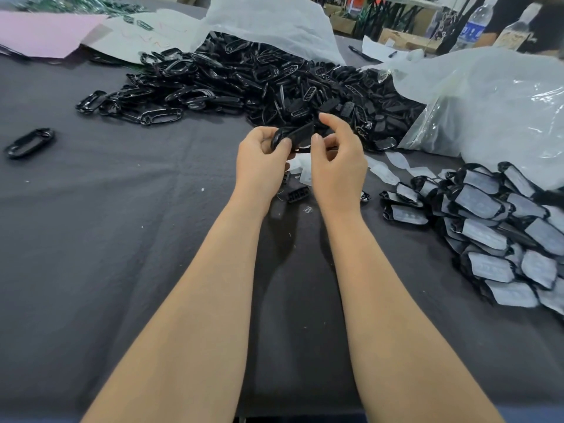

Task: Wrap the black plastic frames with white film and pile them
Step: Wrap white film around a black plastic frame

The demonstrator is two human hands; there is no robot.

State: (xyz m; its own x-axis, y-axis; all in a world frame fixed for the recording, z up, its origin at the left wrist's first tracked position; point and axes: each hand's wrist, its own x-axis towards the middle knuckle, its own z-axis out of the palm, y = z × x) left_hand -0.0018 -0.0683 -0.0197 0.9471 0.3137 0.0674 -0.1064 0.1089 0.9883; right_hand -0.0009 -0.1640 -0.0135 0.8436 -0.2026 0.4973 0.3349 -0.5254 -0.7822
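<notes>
Black plastic frame (pixel 293 136), glossy and oval-ended, sits raised above the middle of the surface (pixel 122 227), pinched at its left end by the left hand (pixel 262 155) and at its right end by the right hand (pixel 339 158); the hands are close together, and their fingers hide much of it; just behind lies a tangled heap of bare frames (pixel 274 83), spilling from a crinkled white bag (pixel 268 22) cut off at the top; beside the right hand trail pale film pieces (pixel 393 167); further right a pile of wrapped frames (pixel 494 230) runs off the edge, under a clear plastic bag (pixel 488 96); a small black piece (pixel 297 195) lies below the wrists, its shape hard to read; the matte grey cloth to the left is open apart from a lone frame (pixel 29 142).
</notes>
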